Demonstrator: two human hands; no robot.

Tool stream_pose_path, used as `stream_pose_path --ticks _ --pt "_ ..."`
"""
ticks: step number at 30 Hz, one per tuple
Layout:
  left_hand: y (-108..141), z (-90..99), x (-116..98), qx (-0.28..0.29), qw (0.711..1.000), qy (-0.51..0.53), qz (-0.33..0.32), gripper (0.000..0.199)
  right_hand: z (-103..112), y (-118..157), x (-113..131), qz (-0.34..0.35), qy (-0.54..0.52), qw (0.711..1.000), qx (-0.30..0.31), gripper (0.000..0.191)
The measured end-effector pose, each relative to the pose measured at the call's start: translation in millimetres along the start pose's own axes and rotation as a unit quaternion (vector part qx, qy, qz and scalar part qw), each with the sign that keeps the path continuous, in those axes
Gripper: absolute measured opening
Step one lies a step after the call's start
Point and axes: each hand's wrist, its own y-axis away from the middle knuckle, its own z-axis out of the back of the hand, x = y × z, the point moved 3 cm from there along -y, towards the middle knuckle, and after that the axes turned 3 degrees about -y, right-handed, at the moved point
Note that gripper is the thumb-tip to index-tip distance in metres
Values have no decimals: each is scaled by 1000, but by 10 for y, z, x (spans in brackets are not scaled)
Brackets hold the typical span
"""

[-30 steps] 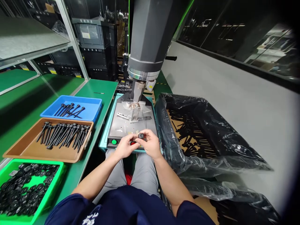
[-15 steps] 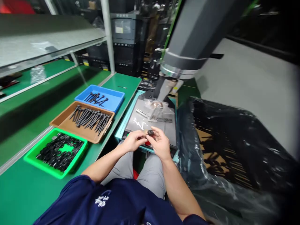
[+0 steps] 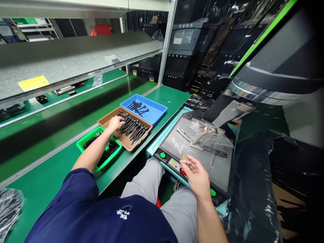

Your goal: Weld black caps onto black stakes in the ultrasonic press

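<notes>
My left hand (image 3: pixel 116 123) reaches over the brown tray (image 3: pixel 131 147), its fingers bent down at the left end of a row of black rods (image 3: pixel 135 126) with wide heads. Its fingertips meet there, and what lies between them is hidden. My right hand (image 3: pixel 198 177) is in front of the machine's grey worktop (image 3: pixel 169 141), by a red button (image 3: pixel 183 171). Thumb and fingers come together in a pinch; a small yellowish patch shows at the fingertips, too blurred to name. On the worktop lie a metal fixture (image 3: pixel 184 134) and a clear plastic guard (image 3: pixel 215 143).
A green tray (image 3: pixel 82 145) of small black parts and a blue tray (image 3: pixel 157 109) with a few black rods flank the brown one. Green buttons (image 3: pixel 162 155) sit on the worktop's front edge. The machine head (image 3: pixel 268 81) overhangs at right, above a black plastic-lined bin (image 3: pixel 253 189).
My hands were together over the worktop's front with a small black part. They have parted: the left moved to the brown tray, while the right stays at the worktop. The view turned left.
</notes>
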Motion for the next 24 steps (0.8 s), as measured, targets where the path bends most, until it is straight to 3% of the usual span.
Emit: stream_pose_path --ticks 5,10,14,16,18,21,23,24 --pt "-487 -134 389 17 997 -42 69 24 161 87 -71 -25 12 999 -38 50" --pt "-659 -364 396 33 996 -53 64 26 257 170 -118 -62 36 995 -71 53" --pt "-618 -334 379 16 996 -61 58 29 469 263 -19 -84 78 988 -104 56" --pt "-527 -203 417 0 996 -66 55 32 762 269 135 -72 121 978 -151 56" --pt "-379 -32 499 -9 996 -76 46 33 1186 199 341 -47 174 957 -225 51" --pt "-43 172 720 11 992 -127 17 32 1879 -53 613 -45 250 916 -310 29" --pt "224 197 950 50 985 -159 30 29 2241 -239 713 -116 372 864 -319 7" --pt "354 163 1069 81 983 -163 30 29 2367 -311 737 -167 451 824 -300 6"
